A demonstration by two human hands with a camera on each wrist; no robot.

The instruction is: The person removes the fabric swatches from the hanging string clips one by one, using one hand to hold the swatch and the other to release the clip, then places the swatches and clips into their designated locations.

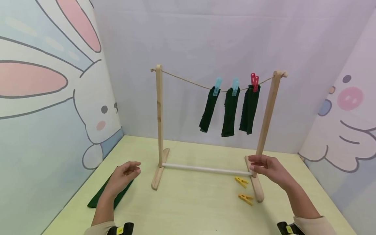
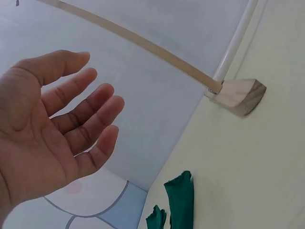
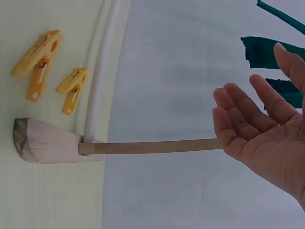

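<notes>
My left hand point(image 1: 121, 178) hovers above dark green cloths point(image 1: 101, 194) lying at the table's left; its fingers are loosely bent and hold nothing. The left wrist view shows the palm of that hand with nothing in it. In front of the right post's foot is my right hand point(image 1: 271, 169), empty, fingers relaxed. Two yellow clothespins point(image 1: 241, 181) lie on the table left of that foot. Three dark green cloth strips point(image 1: 230, 112) hang from a string point(image 1: 188, 81), two under light blue clothespins point(image 1: 217, 86) and one under red clothespins point(image 1: 254, 82).
A wooden drying rack stands mid-table, with a left post point(image 1: 159, 114), a right post point(image 1: 268, 112) and a white bottom bar point(image 1: 205, 169). Its feet stick out toward me. Cartoon-printed walls rise at the left and right, and a plain pale wall point(image 1: 188, 39) stands behind.
</notes>
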